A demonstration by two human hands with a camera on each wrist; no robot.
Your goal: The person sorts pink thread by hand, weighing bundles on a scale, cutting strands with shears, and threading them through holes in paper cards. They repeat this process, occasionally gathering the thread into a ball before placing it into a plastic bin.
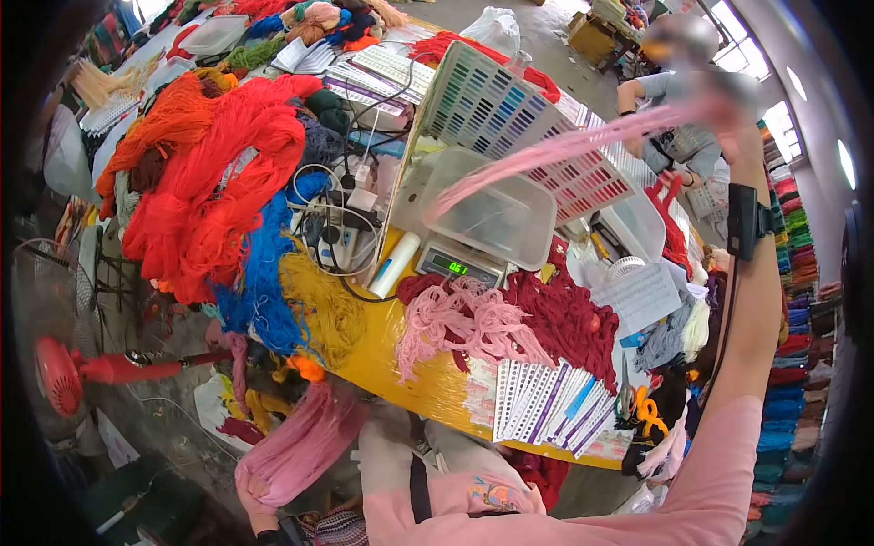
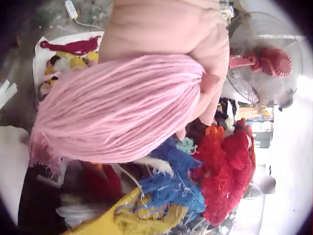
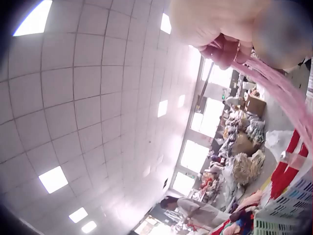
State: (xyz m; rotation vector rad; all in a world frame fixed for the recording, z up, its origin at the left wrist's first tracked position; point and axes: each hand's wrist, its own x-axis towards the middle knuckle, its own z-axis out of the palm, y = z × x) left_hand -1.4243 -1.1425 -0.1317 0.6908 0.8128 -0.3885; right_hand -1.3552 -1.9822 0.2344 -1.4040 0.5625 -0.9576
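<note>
Low at the left, beside the lap, my left hand (image 1: 255,496) grips a thick skein of pink yarn (image 1: 305,437). In the left wrist view the skein (image 2: 122,107) bulges out full, its near end drawn together at the fingers. My right hand (image 3: 220,29) is raised high at the upper right, its fingers curled round a thin bundle of pink strands (image 3: 274,85). These strands (image 1: 564,150) sweep down leftward over a clear plastic tub (image 1: 537,241). Below the tub a digital scale (image 1: 482,273) reads 0.61.
Pink yarn (image 1: 473,323) and dark red yarn (image 1: 574,318) lie on the yellow table (image 1: 391,350) near shade cards (image 1: 551,400) and scissors (image 1: 625,391). Red yarn (image 1: 218,173) heaps leftward, beside cables. A basket (image 1: 446,91) backs the tub. A fan (image 1: 64,378) stands left; another person sits across.
</note>
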